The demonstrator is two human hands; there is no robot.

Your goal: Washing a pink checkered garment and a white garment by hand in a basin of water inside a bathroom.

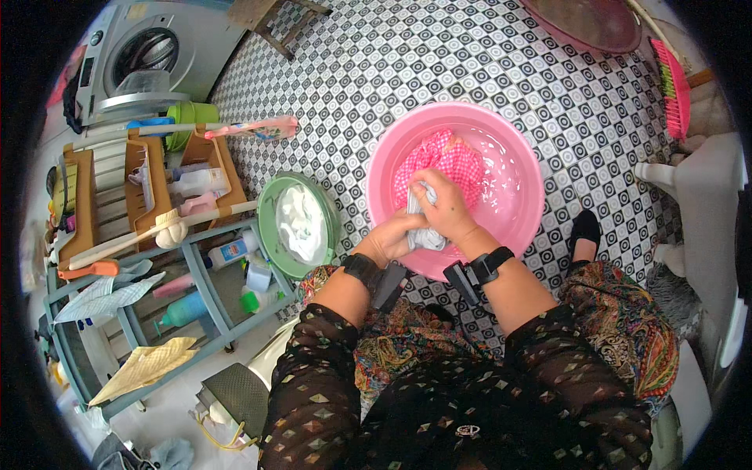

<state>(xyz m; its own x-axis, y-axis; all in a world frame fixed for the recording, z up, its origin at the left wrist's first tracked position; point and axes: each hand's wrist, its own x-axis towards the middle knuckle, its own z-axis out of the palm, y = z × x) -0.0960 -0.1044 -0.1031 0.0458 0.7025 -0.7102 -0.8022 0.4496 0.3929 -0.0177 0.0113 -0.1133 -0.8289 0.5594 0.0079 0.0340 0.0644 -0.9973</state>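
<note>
A pink plastic basin (517, 223) holding water stands on the tiled floor before me. Over its near left part, my left hand (390, 232) and my right hand (439, 200) both grip a bunched light grey cloth (427, 238). The right hand is on the upper part of the cloth, and the left grips it from the side. Just beyond my hands, a pink-and-white checked cloth (452, 158) lies in the basin, partly in the water. The folds inside my grip are hidden by my fingers.
A green basin (267, 235) with white cloth in it stands left of the pink one. Farther left is a rack (220, 291) with bottles and brown baskets (150, 194). A washing machine (200, 64) is at the back left. A pink broom (675, 94) leans at the right.
</note>
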